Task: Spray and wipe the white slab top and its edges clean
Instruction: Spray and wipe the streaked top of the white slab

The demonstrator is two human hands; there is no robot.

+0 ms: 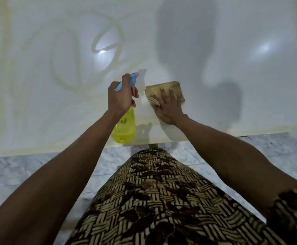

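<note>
Near the slab's front edge, about midway along it, I have both hands at work on the white slab (pixel 214 68), which lies low over the marble floor (pixel 267 147). I judge this to be the wiping step, with much left to do: yellowish looping streaks (pixel 70 68) cover the left half and a dull band runs along the front edge. My right hand (pixel 167 106) lies flat, fingers straight and spread, pressing a tan folded cloth (pixel 167 89) onto the surface. My left hand (pixel 120 96) is curled round the neck of the yellow spray bottle (pixel 124 128), its blue and pink trigger head pointing toward the far edge, the bottle lifted off the slab. Next, I would push the cloth leftward through those streaks, then along the edges.
</note>
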